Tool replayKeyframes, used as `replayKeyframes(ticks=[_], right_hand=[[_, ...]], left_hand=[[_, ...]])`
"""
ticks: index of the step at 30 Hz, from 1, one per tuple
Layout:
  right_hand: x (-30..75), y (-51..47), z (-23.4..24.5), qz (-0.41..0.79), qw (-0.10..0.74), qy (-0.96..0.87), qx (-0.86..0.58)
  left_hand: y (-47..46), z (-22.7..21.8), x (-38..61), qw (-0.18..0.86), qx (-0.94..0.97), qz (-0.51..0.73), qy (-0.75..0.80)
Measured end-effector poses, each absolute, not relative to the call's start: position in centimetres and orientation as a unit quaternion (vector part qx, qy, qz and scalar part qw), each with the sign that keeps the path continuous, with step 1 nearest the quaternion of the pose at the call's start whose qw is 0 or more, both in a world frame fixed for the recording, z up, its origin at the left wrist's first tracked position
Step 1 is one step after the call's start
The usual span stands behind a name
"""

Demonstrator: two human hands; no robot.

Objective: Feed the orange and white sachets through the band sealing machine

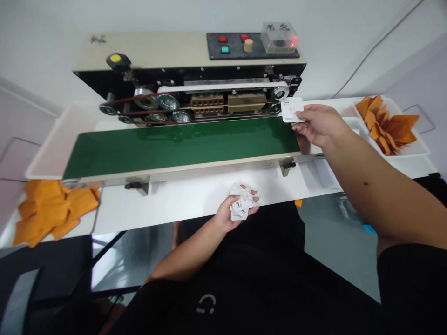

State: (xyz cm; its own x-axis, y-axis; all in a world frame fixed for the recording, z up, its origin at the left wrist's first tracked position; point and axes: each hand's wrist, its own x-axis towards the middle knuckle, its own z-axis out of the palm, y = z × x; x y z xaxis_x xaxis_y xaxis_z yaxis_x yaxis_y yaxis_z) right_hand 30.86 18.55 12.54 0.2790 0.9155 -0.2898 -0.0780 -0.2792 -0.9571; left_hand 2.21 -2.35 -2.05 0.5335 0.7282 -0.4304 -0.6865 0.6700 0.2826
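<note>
My right hand (319,123) pinches a white printed sachet (291,110) by its right edge. The sachet's far edge is at the right end of a band sealing machine (188,51), beside the white belt (223,87) and its pulley. Lower down, in front of the table edge, my left hand (228,215) is closed around several similar white sachets (241,204), fanned over one another with print facing up. Below the sealing rollers runs the green conveyor belt (181,142), with nothing lying on it.
Orange packets (52,209) lie heaped at the left end of the white table (139,211). A white bin (415,148) of orange packets (389,123) stands at the right. A control panel (233,45) with buttons and a clear box (279,37) sits atop the machine.
</note>
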Motion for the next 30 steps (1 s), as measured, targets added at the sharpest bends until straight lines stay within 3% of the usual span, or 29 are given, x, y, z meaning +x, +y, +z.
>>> replayKeyframes(ticks=[10, 20, 30], right_hand=[[28.8, 17.9, 12.5, 0.523, 0.463, -0.374, -0.61], [27.2, 4.7, 11.6, 0.369, 0.503, -0.53, -0.575], [23.6, -2.9, 5.3, 0.273, 0.242, -0.818, -0.446]], left_hand=[[-2.1, -2.0, 2.0, 0.874, 0.036, 0.408, 0.261], [-2.3, -2.5, 2.4, 0.878, 0.024, 0.41, 0.246], [-2.6, -1.3, 4.5, 0.877, 0.009, 0.407, 0.255]])
